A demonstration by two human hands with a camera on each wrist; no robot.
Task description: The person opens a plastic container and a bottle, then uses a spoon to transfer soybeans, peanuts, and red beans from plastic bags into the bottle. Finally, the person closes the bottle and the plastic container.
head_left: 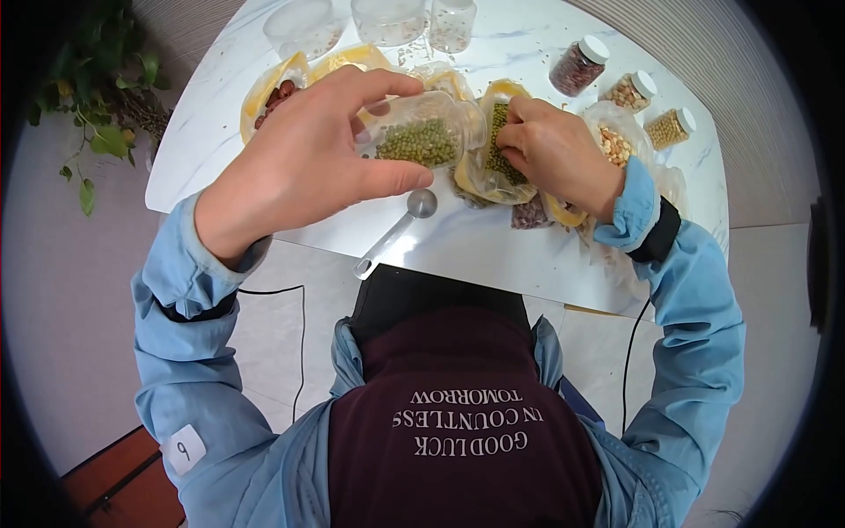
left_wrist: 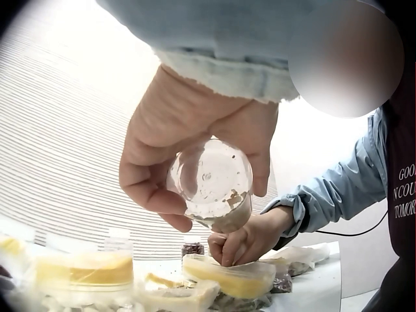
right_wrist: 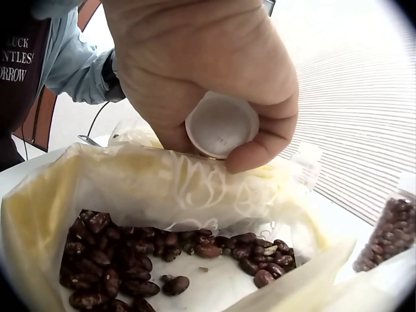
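My left hand (head_left: 299, 150) grips a clear plastic jar (head_left: 466, 128), thumb on one side and fingers on the other. The jar lies tilted on its side, mouth toward the right, with green mung beans (head_left: 418, 141) inside. In the left wrist view its round base (left_wrist: 211, 172) faces the camera. My right hand (head_left: 563, 154) is over a yellow-edged plastic bag (head_left: 503, 88) of mung beans, fingers curled down at its opening. The right wrist view shows those fingers around a small white round cap (right_wrist: 222, 125), which the hand hides in the head view.
A metal measuring spoon (head_left: 422, 204) lies near the table's front edge. A bag holds dark red beans (right_wrist: 107, 260). White-lidded jars (head_left: 578, 66) of beans stand back right; clear empty containers (head_left: 387, 19) stand at the back. Peanut-like pale kernels (head_left: 614, 145) fill a bag beside my right wrist.
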